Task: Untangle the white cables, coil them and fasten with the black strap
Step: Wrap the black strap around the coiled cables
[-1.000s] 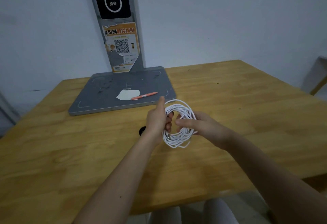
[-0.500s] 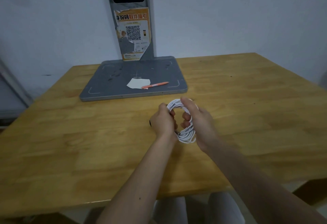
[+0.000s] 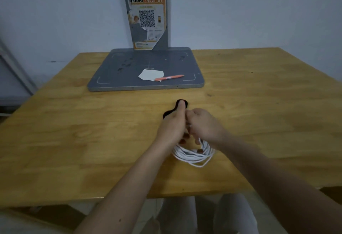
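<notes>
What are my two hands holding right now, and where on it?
Both hands, left and right, grip the coiled white cable at its upper part; the loops hang below. The black strap is at the left hand; whether it's gripped is unclear.

The coil of white cables (image 3: 193, 153), held up between both hands a second ago, now lies low near the table's (image 3: 74, 132) front edge. The left hand (image 3: 173, 124) reaches forward, its thumb over the black strap (image 3: 182, 104), which was mostly hidden before. The right hand (image 3: 203, 124) now closes over the coil from above.
</notes>
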